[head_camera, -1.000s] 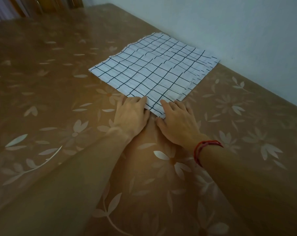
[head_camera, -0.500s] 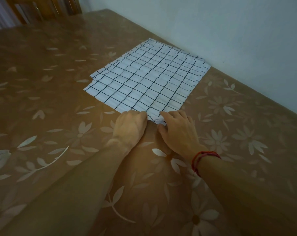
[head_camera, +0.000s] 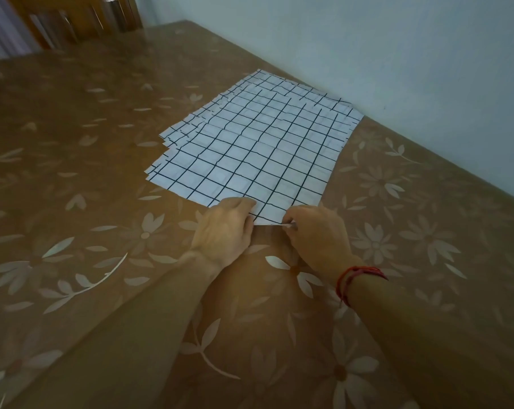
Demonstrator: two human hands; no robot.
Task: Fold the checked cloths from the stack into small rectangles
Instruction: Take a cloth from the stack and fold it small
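Note:
A stack of white cloths with a black check point(head_camera: 258, 149) lies flat on the table, its layers fanned slightly at the left and far edges. Both hands meet at the stack's near corner. My left hand point(head_camera: 224, 231) has its fingers curled over the near edge, the fingertips hidden under the knuckles. My right hand point(head_camera: 314, 234), with a red thread band on the wrist, pinches the thin near corner of the top cloth between thumb and fingers.
The table wears a glossy brown cover with pale flower prints point(head_camera: 73, 261). A pale wall point(head_camera: 367, 54) runs along the table's far right edge, close behind the stack. Wooden furniture point(head_camera: 73, 22) stands beyond the far left corner.
The stack has slid nearer to me and its layers have fanned out. Both hands went from lying flat at the corner to curling on the near edge.

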